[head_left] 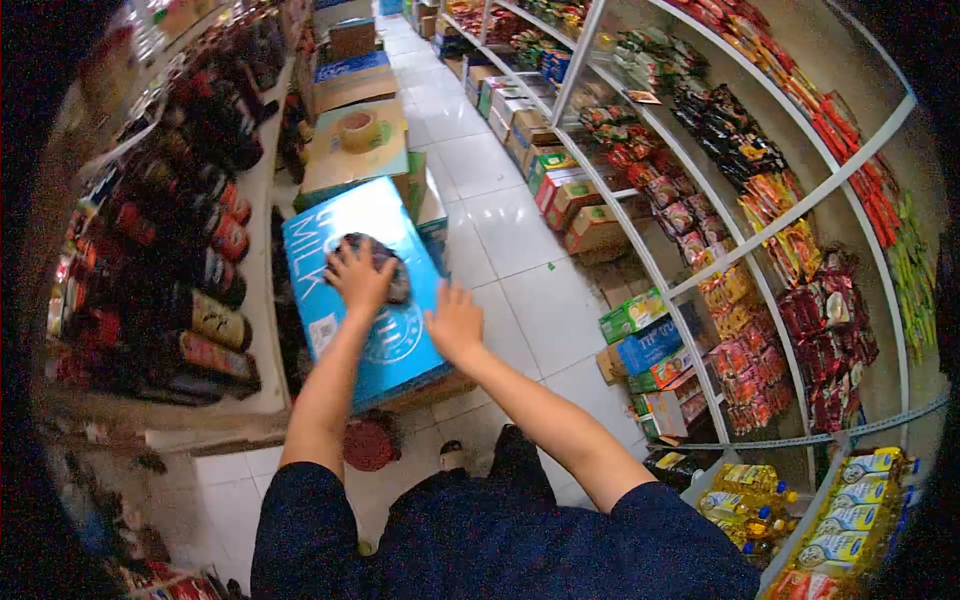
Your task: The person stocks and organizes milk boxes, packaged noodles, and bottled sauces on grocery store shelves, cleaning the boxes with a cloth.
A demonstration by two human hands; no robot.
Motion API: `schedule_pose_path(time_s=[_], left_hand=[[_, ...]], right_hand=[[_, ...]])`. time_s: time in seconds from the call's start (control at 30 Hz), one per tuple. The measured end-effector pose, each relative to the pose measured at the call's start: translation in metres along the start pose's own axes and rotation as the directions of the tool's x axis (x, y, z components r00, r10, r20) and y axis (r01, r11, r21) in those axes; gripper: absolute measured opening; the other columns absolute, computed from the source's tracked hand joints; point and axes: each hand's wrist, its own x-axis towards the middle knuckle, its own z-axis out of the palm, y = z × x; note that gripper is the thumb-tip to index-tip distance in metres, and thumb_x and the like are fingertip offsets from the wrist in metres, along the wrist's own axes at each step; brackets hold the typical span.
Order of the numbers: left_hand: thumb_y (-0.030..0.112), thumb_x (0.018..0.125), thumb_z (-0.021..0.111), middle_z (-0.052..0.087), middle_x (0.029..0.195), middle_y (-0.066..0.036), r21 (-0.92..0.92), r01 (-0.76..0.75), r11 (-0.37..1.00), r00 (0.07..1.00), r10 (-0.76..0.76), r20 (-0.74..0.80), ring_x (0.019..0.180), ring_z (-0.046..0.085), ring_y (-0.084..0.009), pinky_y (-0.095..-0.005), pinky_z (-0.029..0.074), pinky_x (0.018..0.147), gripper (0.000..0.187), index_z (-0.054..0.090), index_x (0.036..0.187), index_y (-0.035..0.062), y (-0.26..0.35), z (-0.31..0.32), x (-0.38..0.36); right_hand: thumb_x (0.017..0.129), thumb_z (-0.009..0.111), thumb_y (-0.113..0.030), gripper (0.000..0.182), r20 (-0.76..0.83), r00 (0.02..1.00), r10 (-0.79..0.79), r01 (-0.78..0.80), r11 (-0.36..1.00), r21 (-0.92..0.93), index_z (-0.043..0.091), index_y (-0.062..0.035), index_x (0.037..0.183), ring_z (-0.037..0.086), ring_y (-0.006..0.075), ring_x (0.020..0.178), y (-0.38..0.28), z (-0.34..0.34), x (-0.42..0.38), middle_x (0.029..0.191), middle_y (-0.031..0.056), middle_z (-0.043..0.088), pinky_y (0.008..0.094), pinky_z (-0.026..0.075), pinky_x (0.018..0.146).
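A blue carton [370, 345] printed with "MILK" in white lies in front of me, its top face up. On that face rests a dark crumpled cloth [398, 286], mostly covered by my left hand [362, 278], whose spread fingers press over it. My right hand [457, 324] is beside the carton's right edge, its fingers stretched out and nothing in them.
Shelves of dark bottles and jars [215, 240] line the left side. Beyond the carton, a roll of tape [358, 130] sits on a cardboard box [345, 165]. White-framed racks of packets [755, 350] stand right, above small boxes [655, 345]; oil bottles [750, 500] are nearer. White floor tiles [500, 235] run between.
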Motion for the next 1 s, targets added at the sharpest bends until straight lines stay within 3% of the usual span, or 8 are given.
schedule_pose_path(time_s=[0.1, 0.17, 0.33, 0.37, 0.4, 0.57, 0.63, 1.0], left_hand=[[0.058, 0.070, 0.052, 0.022, 0.137, -0.019, 0.076, 0.151, 0.986, 0.987, -0.154, 0.043, 0.123, 0.018, -0.0459, -0.0619, 0.014, 0.094, 0.067, 0.038, 0.127, 0.0238, -0.025, 0.009, 0.060], [0.060, 0.072, 0.049, 0.021, 0.137, -0.019, 0.123, 0.251, 0.960, 0.967, -0.255, 0.019, 0.122, 0.018, -0.0459, -0.0618, 0.015, 0.094, 0.067, 0.037, 0.127, 0.0250, -0.049, 0.020, 0.094], [0.062, 0.075, 0.043, 0.021, 0.138, -0.016, 0.150, 0.439, 0.886, 0.898, -0.437, -0.048, 0.121, 0.022, -0.0462, -0.0611, 0.018, 0.094, 0.066, 0.034, 0.129, 0.0252, -0.082, 0.044, 0.150], [0.061, 0.077, 0.040, 0.021, 0.138, -0.016, 0.154, 0.465, 0.872, 0.884, -0.467, -0.031, 0.121, 0.022, -0.0463, -0.0602, 0.020, 0.094, 0.064, 0.034, 0.130, 0.0248, -0.085, 0.044, 0.157], [0.061, 0.078, 0.039, 0.023, 0.137, -0.016, 0.151, 0.463, 0.873, 0.885, -0.464, -0.027, 0.120, 0.023, -0.0465, -0.0595, 0.022, 0.093, 0.064, 0.034, 0.130, 0.0240, -0.086, 0.042, 0.160], [0.060, 0.078, 0.039, 0.026, 0.135, -0.017, 0.161, 0.464, 0.871, 0.882, -0.471, 0.002, 0.120, 0.025, -0.0454, -0.0573, 0.023, 0.094, 0.063, 0.035, 0.129, 0.0228, -0.087, 0.039, 0.171], [0.059, 0.078, 0.040, 0.026, 0.135, -0.017, 0.164, 0.458, 0.874, 0.886, -0.464, -0.003, 0.120, 0.025, -0.0452, -0.0570, 0.023, 0.094, 0.062, 0.035, 0.129, 0.0226, -0.087, 0.041, 0.169], [0.051, 0.072, 0.053, 0.041, 0.120, -0.020, 0.099, 0.270, 0.958, 0.959, -0.258, -0.119, 0.112, 0.037, -0.0373, -0.0496, 0.031, 0.090, 0.059, 0.046, 0.118, 0.0158, -0.078, 0.017, 0.093]], right_hand=[[0.082, 0.046, -0.039, 0.066, -0.115, 0.989, -0.096, 0.105, 0.991, 0.078, 0.021, -0.0057, 0.132, 0.052, 0.0387, 0.091, 0.005, 0.011, 0.013, 0.119, 0.0247, 0.039, 0.0476, 0.045, 0.071], [0.082, 0.045, -0.039, 0.067, 0.337, 0.941, -0.007, -0.075, 0.970, 0.229, 0.017, -0.0092, 0.135, 0.053, 0.0386, 0.089, -0.003, -0.019, 0.018, 0.118, 0.0252, 0.040, 0.0474, 0.045, 0.071], [0.083, 0.044, -0.039, 0.066, 0.373, 0.928, -0.005, -0.105, 0.956, 0.275, 0.016, -0.0092, 0.135, 0.053, 0.0388, 0.088, -0.002, -0.027, 0.021, 0.119, 0.0261, 0.037, 0.0458, 0.047, 0.065], [0.082, 0.045, -0.039, 0.067, 0.347, 0.938, -0.013, -0.085, 0.960, 0.266, 0.018, -0.0083, 0.134, 0.046, 0.0394, 0.100, -0.002, -0.024, 0.020, 0.122, 0.0246, 0.036, 0.0444, 0.048, 0.069], [0.081, 0.046, -0.040, 0.068, 0.319, 0.947, -0.026, -0.060, 0.964, 0.258, 0.019, -0.0074, 0.134, 0.038, 0.0399, 0.113, -0.003, -0.025, 0.021, 0.124, 0.0230, 0.035, 0.0429, 0.048, 0.074], [0.081, 0.046, -0.039, 0.067, 0.362, 0.932, -0.022, -0.068, 0.970, 0.234, 0.018, -0.0071, 0.134, 0.039, 0.0413, 0.112, -0.004, -0.032, 0.025, 0.125, 0.0231, 0.033, 0.0442, 0.047, 0.076], [0.082, 0.046, -0.038, 0.067, 0.436, 0.900, -0.006, -0.128, 0.952, 0.277, 0.019, -0.0070, 0.134, 0.043, 0.0410, 0.106, -0.004, -0.034, 0.026, 0.125, 0.0233, 0.033, 0.0452, 0.046, 0.075], [0.081, 0.045, -0.041, 0.065, 0.393, 0.920, -0.007, -0.109, 0.956, 0.271, 0.020, -0.0123, 0.134, 0.055, 0.0370, 0.082, -0.005, -0.029, 0.023, 0.114, 0.0214, 0.044, 0.0461, 0.046, 0.067]])
